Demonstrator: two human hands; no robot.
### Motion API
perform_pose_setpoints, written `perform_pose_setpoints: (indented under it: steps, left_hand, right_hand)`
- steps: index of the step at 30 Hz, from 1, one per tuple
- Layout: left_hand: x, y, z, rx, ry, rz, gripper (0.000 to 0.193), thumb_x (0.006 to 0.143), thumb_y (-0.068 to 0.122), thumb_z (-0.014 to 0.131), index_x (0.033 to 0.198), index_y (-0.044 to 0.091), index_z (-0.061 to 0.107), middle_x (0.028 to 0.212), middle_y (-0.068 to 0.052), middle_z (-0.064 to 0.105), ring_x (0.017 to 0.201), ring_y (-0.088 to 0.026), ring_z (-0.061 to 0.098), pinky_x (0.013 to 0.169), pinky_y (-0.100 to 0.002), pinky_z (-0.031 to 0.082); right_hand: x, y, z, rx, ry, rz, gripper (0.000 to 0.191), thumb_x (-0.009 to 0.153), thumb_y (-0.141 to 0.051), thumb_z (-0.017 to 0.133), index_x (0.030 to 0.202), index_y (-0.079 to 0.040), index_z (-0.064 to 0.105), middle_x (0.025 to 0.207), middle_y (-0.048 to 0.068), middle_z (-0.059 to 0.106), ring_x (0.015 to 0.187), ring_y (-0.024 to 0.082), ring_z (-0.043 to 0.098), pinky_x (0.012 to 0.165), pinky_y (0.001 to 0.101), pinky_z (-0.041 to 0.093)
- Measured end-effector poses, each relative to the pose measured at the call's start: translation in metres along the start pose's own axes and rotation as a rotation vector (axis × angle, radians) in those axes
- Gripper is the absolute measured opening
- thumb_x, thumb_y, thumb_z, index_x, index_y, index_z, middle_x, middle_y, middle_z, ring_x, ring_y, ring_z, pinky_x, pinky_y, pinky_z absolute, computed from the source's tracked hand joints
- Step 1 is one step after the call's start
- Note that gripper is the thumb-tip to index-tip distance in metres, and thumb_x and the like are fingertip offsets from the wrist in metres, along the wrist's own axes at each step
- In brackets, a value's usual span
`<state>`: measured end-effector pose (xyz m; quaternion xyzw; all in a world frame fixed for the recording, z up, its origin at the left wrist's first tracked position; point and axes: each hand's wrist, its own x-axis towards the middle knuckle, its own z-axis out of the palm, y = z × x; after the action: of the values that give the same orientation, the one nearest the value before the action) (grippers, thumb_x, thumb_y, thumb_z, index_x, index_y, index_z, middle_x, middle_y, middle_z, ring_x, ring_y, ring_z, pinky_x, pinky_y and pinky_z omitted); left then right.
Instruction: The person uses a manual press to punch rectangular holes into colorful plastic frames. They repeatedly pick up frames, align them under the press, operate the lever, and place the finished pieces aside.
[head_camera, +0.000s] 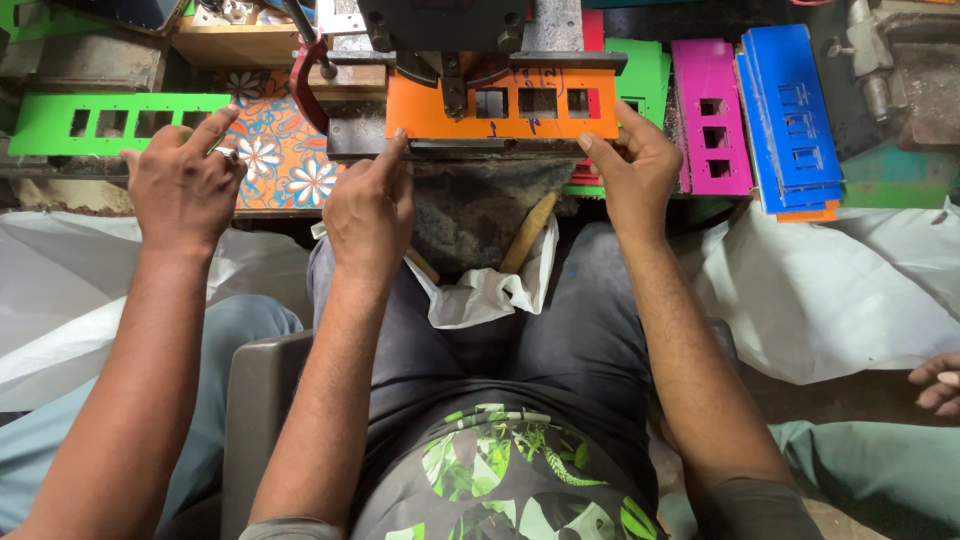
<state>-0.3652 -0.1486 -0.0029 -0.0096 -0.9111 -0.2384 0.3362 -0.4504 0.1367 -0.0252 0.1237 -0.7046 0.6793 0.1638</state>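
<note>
Left hand (368, 205) with arm stretched far, fingers pinching the orange plate (500, 105) at its near left edge, right hand (632, 165) pinching its right corner, plate under the press (445, 40), a co-worker's hand (185, 180) at left touching the green plate (110, 120)

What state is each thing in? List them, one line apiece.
Orange plate: flat under the press, three windows cut, held at both lower corners.
Left hand: fingertips on the plate's lower left corner.
Right hand: pinching the plate's lower right corner.
Co-worker's hand: resting by the green plate.
Green plate: lying flat, windows cut.
Pink plate: lying flat, windows cut.
Blue plates: stacked, windows cut.
</note>
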Motion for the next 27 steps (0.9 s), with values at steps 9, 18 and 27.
perform_pose_setpoints:
  steps: [9, 18, 27]
  left_hand:
    - [0.004, 0.006, -0.002, -0.015, 0.037, 0.005, 0.027, 0.097, 0.014, 0.074, 0.124, 0.011, 0.075, 0.079, -0.012, 0.065, 0.076, -0.031, 0.065, 0.069, -0.045, 0.051]
    - [0.008, 0.012, -0.003, -0.034, 0.112, 0.026, 0.019, 0.099, 0.013, 0.075, 0.118, 0.01, 0.076, 0.087, -0.011, 0.064, 0.083, -0.031, 0.064, 0.072, -0.043, 0.051]
    - [0.023, 0.002, 0.009, -0.347, 0.139, -0.156, 0.021, 0.099, 0.012, 0.073, 0.118, 0.002, 0.07, 0.097, -0.014, 0.072, 0.079, -0.023, 0.072, 0.07, -0.033, 0.057]
  right_hand:
    - [0.0, -0.006, -0.001, 0.031, -0.016, 0.007, 0.049, 0.096, 0.005, 0.074, 0.143, 0.006, 0.059, 0.099, 0.007, 0.076, 0.072, 0.003, 0.06, 0.06, 0.0189, 0.048]
    - [0.003, -0.005, -0.003, 0.015, -0.006, -0.016, 0.049, 0.096, 0.005, 0.075, 0.142, 0.009, 0.058, 0.103, 0.009, 0.076, 0.075, 0.005, 0.063, 0.063, 0.0203, 0.051]
    - [0.01, -0.001, -0.005, 0.047, 0.007, 0.014, 0.049, 0.095, 0.0, 0.077, 0.139, 0.01, 0.058, 0.1, 0.011, 0.075, 0.073, 0.007, 0.065, 0.057, 0.021, 0.049]
